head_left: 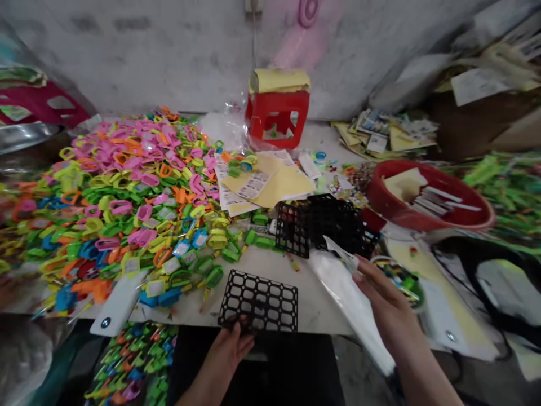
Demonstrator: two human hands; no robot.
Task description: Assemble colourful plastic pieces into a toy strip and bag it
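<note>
My left hand [230, 347] grips the near edge of a flat black plastic grid tray [258, 301] lying at the table's front edge. My right hand [382, 301] is closed on a clear plastic bag [346, 293] that slants down across the table edge. Just beyond it stands a stack of black grid trays [323, 224]. A huge pile of pink, green, yellow, orange and blue plastic tags [127, 192] covers the left half of the table.
A red stool [276, 115] topped with yellow paper stands at the back. Yellow sheets and label strips [266, 183] lie mid-table. A red basin [426, 200] with cards sits right. A white device [116, 307] lies front left. More tags [131, 361] fill a bag below.
</note>
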